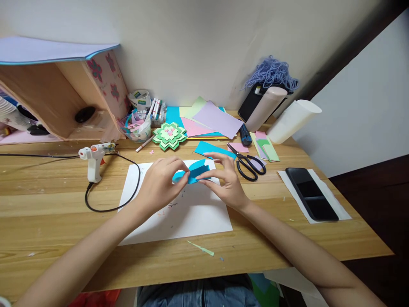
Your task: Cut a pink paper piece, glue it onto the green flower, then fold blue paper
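A folded piece of blue paper [198, 170] is held up between both hands, over a white sheet [198, 217] with small marks on it. My left hand [166, 179] pinches its left part between thumb and fingers. On the right side, my right hand [228, 181] grips the edge with thumb and fingertips. Just behind lies a flat blue paper strip [214, 149]. Black-handled scissors [247, 164] rest to the right of my right hand. A layered green paper flower [170, 135] with a pink centre sits farther back.
A white glue gun [94, 162] stands at left, its black cable looping onto the sheet. Coloured papers [217, 119], a tub of scraps [137, 128] and markers [156, 108] line the wall. A phone [311, 194] and paper roll [294, 121] are at right.
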### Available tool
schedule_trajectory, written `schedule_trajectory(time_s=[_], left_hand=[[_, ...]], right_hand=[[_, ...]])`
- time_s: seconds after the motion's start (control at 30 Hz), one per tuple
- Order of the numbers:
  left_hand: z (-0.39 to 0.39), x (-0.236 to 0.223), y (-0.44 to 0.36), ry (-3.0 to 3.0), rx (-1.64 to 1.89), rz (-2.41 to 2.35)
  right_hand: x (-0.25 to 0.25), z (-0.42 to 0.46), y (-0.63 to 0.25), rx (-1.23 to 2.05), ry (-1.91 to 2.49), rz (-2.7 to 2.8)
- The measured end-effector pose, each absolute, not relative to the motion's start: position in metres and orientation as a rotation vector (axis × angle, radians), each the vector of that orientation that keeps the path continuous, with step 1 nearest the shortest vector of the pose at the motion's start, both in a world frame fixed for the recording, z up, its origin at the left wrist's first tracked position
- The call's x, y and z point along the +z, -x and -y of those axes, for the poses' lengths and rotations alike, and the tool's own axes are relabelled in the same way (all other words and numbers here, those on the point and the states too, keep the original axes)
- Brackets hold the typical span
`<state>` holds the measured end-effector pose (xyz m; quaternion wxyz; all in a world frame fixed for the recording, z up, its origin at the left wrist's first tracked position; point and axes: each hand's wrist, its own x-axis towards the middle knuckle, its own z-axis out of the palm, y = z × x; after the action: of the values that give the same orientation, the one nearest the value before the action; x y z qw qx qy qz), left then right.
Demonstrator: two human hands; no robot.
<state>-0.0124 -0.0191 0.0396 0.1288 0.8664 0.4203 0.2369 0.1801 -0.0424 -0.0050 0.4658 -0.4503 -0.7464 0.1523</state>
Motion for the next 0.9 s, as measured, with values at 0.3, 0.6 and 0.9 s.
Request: schedule_trajectory(time_s=[0.3, 0.6, 0.9], left_hand=[[0.022, 0.041, 0.010, -2.395, 0.707, -1.033], [0.026, 0.034, 0.004, -2.401, 0.786, -0.974], [0.024, 0.033, 0.006, -2.499, 0.838, -0.975]], right_hand=[[-0.010, 0.043, -0.179, 0.552, 0.923, 1.727], [-0.017, 0.045, -0.177, 0.695, 0.985, 1.430], [-0.016, 0.047, -0.176, 0.663, 0.929, 1.421]])
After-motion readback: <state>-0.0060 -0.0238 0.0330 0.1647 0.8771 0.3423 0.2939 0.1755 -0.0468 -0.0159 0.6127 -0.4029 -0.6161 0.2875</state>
